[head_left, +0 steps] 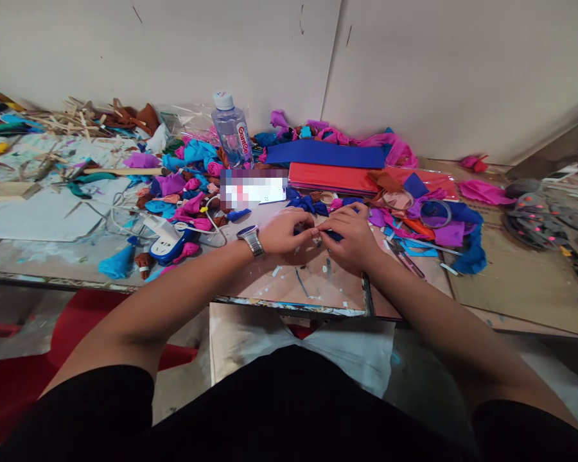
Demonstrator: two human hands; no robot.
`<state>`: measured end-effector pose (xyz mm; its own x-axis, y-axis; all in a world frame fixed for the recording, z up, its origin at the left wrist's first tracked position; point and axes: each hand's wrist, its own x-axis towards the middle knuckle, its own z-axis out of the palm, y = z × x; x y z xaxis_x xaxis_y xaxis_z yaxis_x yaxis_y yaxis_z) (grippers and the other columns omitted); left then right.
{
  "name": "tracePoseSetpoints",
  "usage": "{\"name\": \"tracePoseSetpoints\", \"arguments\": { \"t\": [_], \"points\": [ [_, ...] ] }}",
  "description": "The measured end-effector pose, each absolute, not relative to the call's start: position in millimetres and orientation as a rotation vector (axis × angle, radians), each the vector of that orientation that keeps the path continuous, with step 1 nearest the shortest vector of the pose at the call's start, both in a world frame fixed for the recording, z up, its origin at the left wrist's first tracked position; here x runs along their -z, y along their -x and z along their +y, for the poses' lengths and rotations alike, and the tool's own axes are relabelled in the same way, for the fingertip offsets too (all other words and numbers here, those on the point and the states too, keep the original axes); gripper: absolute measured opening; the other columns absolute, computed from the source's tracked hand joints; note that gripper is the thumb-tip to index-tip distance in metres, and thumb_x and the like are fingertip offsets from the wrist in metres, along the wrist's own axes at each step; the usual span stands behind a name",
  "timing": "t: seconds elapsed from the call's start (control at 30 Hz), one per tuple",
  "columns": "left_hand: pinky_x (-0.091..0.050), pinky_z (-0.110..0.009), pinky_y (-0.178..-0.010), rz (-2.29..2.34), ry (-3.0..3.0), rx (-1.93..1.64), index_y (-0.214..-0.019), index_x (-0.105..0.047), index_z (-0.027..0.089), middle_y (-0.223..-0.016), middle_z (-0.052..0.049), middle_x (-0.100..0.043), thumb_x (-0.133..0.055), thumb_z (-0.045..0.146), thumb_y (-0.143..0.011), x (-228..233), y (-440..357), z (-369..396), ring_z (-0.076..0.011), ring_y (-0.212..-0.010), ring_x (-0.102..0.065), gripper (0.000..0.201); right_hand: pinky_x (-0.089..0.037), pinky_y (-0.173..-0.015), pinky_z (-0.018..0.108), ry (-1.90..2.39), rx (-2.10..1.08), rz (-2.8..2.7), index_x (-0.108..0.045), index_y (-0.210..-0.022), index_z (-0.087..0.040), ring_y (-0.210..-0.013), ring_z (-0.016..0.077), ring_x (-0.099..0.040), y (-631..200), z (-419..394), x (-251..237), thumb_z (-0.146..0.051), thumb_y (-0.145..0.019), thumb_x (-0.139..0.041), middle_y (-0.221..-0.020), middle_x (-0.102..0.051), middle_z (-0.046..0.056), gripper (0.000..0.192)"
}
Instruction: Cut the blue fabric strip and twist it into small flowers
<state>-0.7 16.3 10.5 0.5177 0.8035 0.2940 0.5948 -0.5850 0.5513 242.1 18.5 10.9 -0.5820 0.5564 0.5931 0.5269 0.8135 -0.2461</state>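
left hand (289, 231): pinching dark blue piece (335, 235)
right hand (350, 236): pinching same
dark blue piece: between fingertips, over tabletop (289, 286)
front edge (293, 307): flecked tabletop strip between it and hands
far side: coloured scraps (309, 202) crowding fingers

The held piece (335, 235) was dark blue, the long strip (325, 154) royal blue, the flat sheets (332, 178) red; the bottle cap (223, 100) was white, the label (243, 142) red and white, the socket block (167, 246) white and blue, the sleeves (101, 404) black, the grey bundle (534, 219) dotted with pink
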Motion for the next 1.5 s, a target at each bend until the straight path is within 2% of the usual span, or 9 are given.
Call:
{"name": "tracePoseSetpoints", "arguments": {
  "t": [0.23,0.4,0.6,0.73,0.87,1.03,1.2,1.37,1.5],
  "points": [
    [-0.045,-0.047,-0.113,1.133,-2.439,-0.675,-0.098,-0.079,0.020,-0.095,-0.010,-0.077,-0.048,0.049,-0.106,-17.4,-0.6,11.8,-0.0265,-0.098,-0.067,0.043,-0.034,-0.108,0.051,0.797,-0.066,-2.312,-0.081,-0.100,-0.027,-0.104,0.0267,-0.071,-242.3,19.2,-9.9,-0.029,-0.102,-0.071,-0.097,-0.084,0.003,0.011],
    [-0.045,-0.051,-0.118,1.101,-2.502,-0.686,-0.103,-0.079,0.020,-0.098,-0.009,-0.078,-0.056,0.049,-0.101,-18.8,-0.5,8.9,-0.0282,-0.103,-0.069,0.037,-0.033,-0.108,0.052,0.818,-0.064,-2.309,-0.080,-0.101,-0.027,-0.103,0.0266,-0.072,-241.5,17.7,-11.4,-0.029,-0.103,-0.070,-0.099,-0.085,0.002,0.011],
    [-0.051,-0.046,-0.101,1.028,-2.607,-0.661,-0.100,-0.079,0.018,-0.094,-0.012,-0.078,-0.053,0.036,-0.100,-17.7,-3.0,9.5,-0.0280,-0.096,-0.069,0.031,-0.034,-0.107,0.052,0.822,-0.091,-2.300,-0.080,-0.098,-0.027,-0.098,0.0262,-0.072,-241.0,16.1,-14.0,-0.028,-0.101,-0.070,-0.095,-0.084,0.003,0.010],
    [-0.049,-0.039,-0.085,1.037,-2.553,-0.679,-0.098,-0.079,0.018,-0.091,-0.012,-0.079,-0.052,0.042,-0.102,-15.6,-3.0,10.0,-0.0258,-0.089,-0.068,0.037,-0.034,-0.107,0.052,0.838,-0.109,-2.313,-0.078,-0.097,-0.027,-0.098,0.0261,-0.071,-242.2,16.8,-12.8,-0.030,-0.101,-0.069,-0.097,-0.084,0.003,0.010],
    [-0.044,-0.033,-0.073,1.097,-2.413,-0.635,-0.095,-0.079,0.019,-0.083,-0.006,-0.078,-0.054,0.043,-0.102,-17.4,-2.6,8.5,-0.0194,-0.074,-0.065,0.036,-0.034,-0.106,0.051,0.833,-0.113,-2.306,-0.078,-0.099,-0.027,-0.100,0.0267,-0.071,-242.3,17.1,-11.7,-0.030,-0.102,-0.069,-0.097,-0.084,0.003,0.010],
    [-0.045,-0.028,-0.070,1.059,-2.195,-0.607,-0.087,-0.079,0.019,-0.078,-0.003,-0.078,-0.060,0.039,-0.098,-19.9,-3.6,8.6,-0.0160,-0.070,-0.067,0.030,-0.035,-0.107,0.051,0.843,-0.124,-2.300,-0.079,-0.098,-0.027,-0.096,0.0260,-0.072,-241.4,17.3,-11.7,-0.030,-0.102,-0.069,-0.094,-0.084,0.003,0.011],
    [-0.052,-0.023,-0.062,1.003,-1.830,-0.559,-0.090,-0.080,0.016,-0.080,-0.004,-0.080,-0.067,0.044,-0.097,-20.8,-4.2,9.6,-0.0155,-0.068,-0.071,0.032,-0.035,-0.108,0.051,0.817,-0.107,-2.338,-0.078,-0.097,-0.026,-0.099,0.0255,-0.073,-241.8,18.5,-11.0,-0.030,-0.103,-0.069,-0.096,-0.084,0.003,0.012],
    [-0.062,-0.025,-0.068,0.922,-1.418,-0.527,-0.089,-0.077,0.014,-0.083,-0.008,-0.083,-0.075,0.033,-0.094,-23.8,-4.8,9.7,-0.0165,-0.070,-0.078,0.019,-0.035,-0.107,0.052,0.795,-0.088,-2.357,-0.078,-0.097,-0.027,-0.098,0.0257,-0.073,-240.7,18.3,-12.4,-0.027,-0.102,-0.070,-0.096,-0.085,0.003,0.010],
    [-0.063,-0.026,-0.068,0.892,-1.297,-0.532,-0.082,-0.074,0.013,-0.078,-0.011,-0.082,-0.078,0.031,-0.094,-25.0,-4.4,10.3,-0.0169,-0.068,-0.078,0.022,-0.036,-0.108,0.052,0.766,-0.091,-2.353,-0.079,-0.099,-0.027,-0.098,0.0257,-0.074,-240.2,18.0,-12.7,-0.027,-0.103,-0.070,-0.095,-0.085,0.003,0.010]
  ]
}}
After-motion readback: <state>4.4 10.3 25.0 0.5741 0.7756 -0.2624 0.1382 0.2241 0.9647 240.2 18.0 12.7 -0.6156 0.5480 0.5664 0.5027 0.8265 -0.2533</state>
